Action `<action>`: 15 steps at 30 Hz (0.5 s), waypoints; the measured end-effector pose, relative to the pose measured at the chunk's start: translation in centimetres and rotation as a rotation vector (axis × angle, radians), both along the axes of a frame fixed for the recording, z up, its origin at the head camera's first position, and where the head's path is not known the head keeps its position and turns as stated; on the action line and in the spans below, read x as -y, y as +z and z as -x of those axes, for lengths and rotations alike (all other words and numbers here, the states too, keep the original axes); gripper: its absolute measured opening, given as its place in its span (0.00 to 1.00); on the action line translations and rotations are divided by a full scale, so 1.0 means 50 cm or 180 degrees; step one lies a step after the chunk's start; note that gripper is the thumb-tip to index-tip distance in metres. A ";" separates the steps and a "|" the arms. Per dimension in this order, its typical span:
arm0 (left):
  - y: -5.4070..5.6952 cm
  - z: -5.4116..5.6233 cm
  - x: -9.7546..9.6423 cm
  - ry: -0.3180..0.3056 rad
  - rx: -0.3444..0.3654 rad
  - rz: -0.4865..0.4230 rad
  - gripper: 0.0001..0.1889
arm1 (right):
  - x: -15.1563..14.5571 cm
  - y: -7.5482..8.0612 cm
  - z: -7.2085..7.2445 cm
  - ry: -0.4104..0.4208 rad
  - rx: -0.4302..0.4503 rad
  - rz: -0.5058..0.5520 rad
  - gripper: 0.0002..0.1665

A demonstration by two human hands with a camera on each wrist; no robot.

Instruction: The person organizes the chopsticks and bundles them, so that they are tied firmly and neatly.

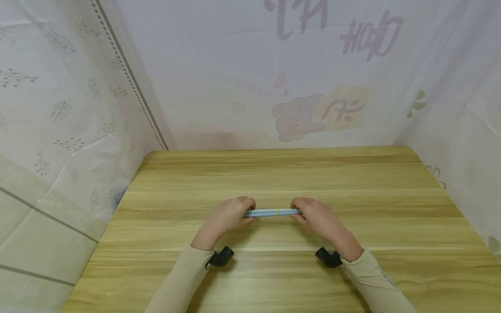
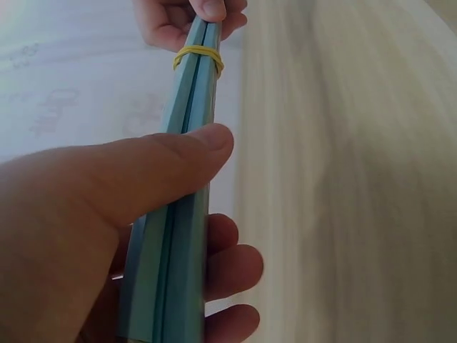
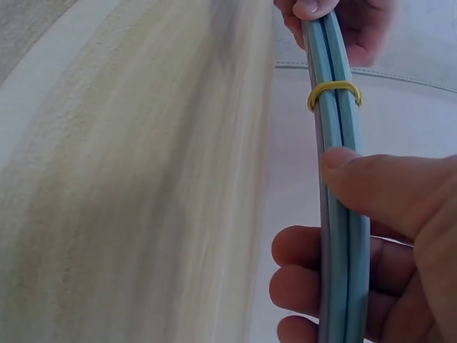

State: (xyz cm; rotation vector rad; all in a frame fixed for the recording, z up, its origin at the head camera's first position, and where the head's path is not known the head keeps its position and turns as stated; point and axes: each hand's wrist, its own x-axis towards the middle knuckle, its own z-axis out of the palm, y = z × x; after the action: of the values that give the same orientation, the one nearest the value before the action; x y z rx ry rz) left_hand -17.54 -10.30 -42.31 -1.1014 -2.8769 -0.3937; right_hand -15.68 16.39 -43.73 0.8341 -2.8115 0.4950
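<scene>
A bundle of slim, faceted pale-blue pencils (image 1: 264, 213) is held level above the wooden table. A yellow rubber band (image 1: 277, 212) goes round it, nearer the right hand. My left hand (image 1: 231, 214) grips the left end, thumb on top and fingers curled beneath, as the left wrist view shows. At the other end my right hand (image 1: 316, 217) grips it in the same way. In the right wrist view, a lilac side shows along one edge of the bundle (image 3: 335, 128). The pencils' ends are mostly hidden by the hands.
The wood-grain table (image 1: 274, 174) spreads beneath both hands. Pale printed curtains (image 1: 219, 78) hang behind it and at both sides. Black wrist mounts (image 1: 222, 256) stick out from the beige sleeves (image 1: 176, 278).
</scene>
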 end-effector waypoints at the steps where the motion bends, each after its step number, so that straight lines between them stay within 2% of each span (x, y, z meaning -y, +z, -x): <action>1: -0.003 -0.001 0.001 -0.0001 -0.0049 -0.0012 0.12 | 0.000 -0.002 0.000 -0.0006 0.0007 -0.0011 0.10; 7: -0.021 -0.001 0.005 0.0003 -0.0284 -0.0054 0.12 | -0.001 -0.015 -0.001 -0.0024 0.0000 -0.0105 0.09; 15: -0.041 0.001 0.003 0.0050 -0.0266 -0.0073 0.11 | 0.000 -0.027 0.000 -0.0036 0.0053 -0.0144 0.09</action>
State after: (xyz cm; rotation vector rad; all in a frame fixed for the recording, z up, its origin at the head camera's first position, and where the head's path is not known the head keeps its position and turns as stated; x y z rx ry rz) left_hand -17.60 -10.44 -44.33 -1.0644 -2.7997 -0.3699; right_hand -15.67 16.40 -45.10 0.8257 -2.8508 0.4404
